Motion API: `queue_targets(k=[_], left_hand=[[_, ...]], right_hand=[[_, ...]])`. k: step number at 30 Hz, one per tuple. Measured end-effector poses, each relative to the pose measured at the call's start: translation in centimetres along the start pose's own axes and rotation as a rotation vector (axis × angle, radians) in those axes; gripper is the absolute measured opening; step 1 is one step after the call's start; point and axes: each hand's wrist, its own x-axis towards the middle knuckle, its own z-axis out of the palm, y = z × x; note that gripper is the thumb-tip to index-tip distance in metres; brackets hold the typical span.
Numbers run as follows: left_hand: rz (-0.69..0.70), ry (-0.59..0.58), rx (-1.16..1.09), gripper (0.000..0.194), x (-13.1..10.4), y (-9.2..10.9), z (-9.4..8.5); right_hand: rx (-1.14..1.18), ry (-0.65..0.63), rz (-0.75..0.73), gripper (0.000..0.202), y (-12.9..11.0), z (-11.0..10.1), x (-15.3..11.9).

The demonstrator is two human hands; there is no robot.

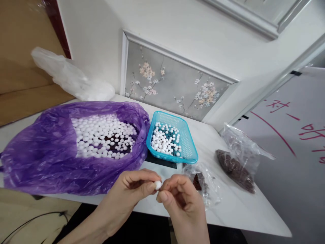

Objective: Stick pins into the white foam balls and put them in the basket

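In the head view, a person's two bare hands meet over the near edge of a white table (269, 217). The left hand (130, 191) pinches a small white ball (157, 185) between thumb and forefinger. The right hand (185, 200) is just to the right of the ball, its fingers curled and the thumb and forefinger drawn close together; whether they grip anything cannot be told. The ball is held in front of a turquoise basket (190, 147), on its near side.

That basket has perforated walls and contains many loose white balls (161, 142), gathered mostly toward its left. A dark flat object (162, 161) shows at its near edge. Just left of the basket spreads a large purple bag (43, 156), its open mouth showing a broad layer of similar balls (91, 132). Right of the basket and nearer, a crumpled clear bag (212, 189) lies beyond the right hand, with something reddish brown inside. Farther right sits another clear bag (240, 149), holding dark brown material (233, 169). At the far left is a whitish plastic bag (76, 79).
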Motion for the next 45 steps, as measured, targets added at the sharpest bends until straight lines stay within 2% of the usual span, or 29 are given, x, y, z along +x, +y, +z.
queue_targets(k=[6,22,32,36,40,45], left_hand=[[0.069,-0.048,0.034,0.008,-0.3,0.2,-0.2],[0.134,0.002,0.159,0.009,-0.5,0.7,0.2],[0.131,-0.045,0.055,0.011,-0.6,-0.2,0.0],[0.13,-0.037,0.077,0.012,-0.9,-0.1,0.1],[0.158,-0.039,0.082,0.013,-1.0,0.2,0.6],[0.187,0.035,0.103,0.01,-1.0,0.2,1.1]], right_hand=[[0.043,-0.064,0.046,0.024,0.8,-0.3,0.1],[0.118,-0.017,0.041,0.023,0.9,0.5,0.2],[0.266,-0.104,0.076,0.027,1.1,0.3,0.2],[0.315,-0.145,0.051,0.025,1.1,0.1,0.1],[0.286,-0.105,0.025,0.019,1.2,0.1,0.1],[0.276,-0.059,0.004,0.018,1.8,0.5,0.0]])
